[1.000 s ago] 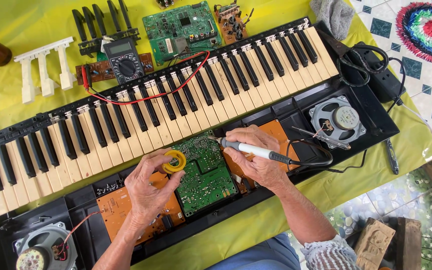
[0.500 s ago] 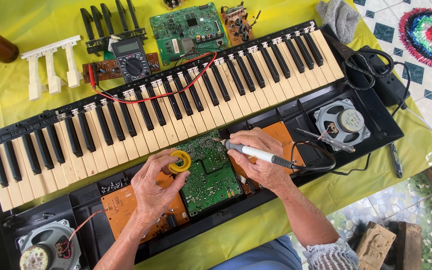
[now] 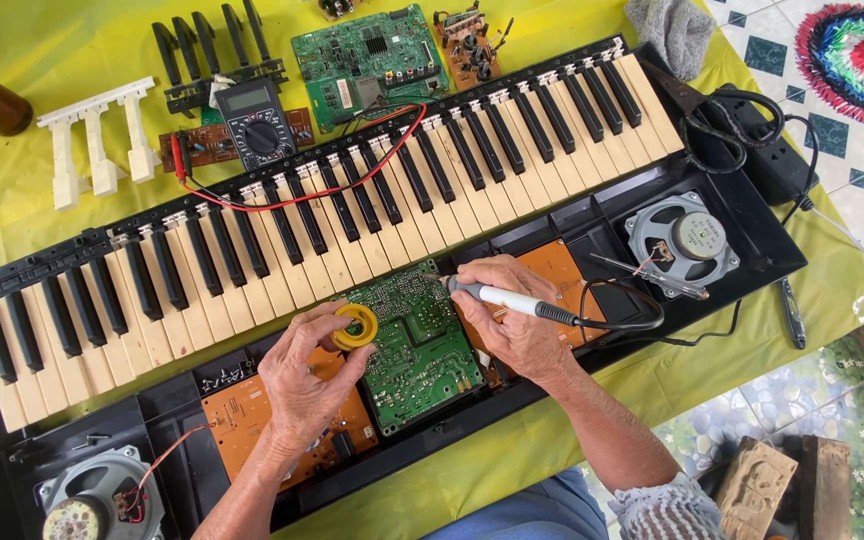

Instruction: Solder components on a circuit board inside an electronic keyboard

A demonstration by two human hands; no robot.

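The opened keyboard (image 3: pixel 282 250) stretches right across the yellow cloth (image 3: pixel 12 60), and everything sits off its keys. Just below the white keys lies the green circuit board (image 3: pixel 414 345), inside the black casing. At that board's right edge, the right hand (image 3: pixel 512 320) is wrapped firmly round a soldering iron (image 3: pixel 512 300), tip at the board's top corner. At its left edge, the left hand (image 3: pixel 307 385) pinches a yellow solder spool (image 3: pixel 355 326).

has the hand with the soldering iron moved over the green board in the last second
No. The right hand keeps the soldering iron tip at the same top right corner of the green circuit board; only the camera shifted.
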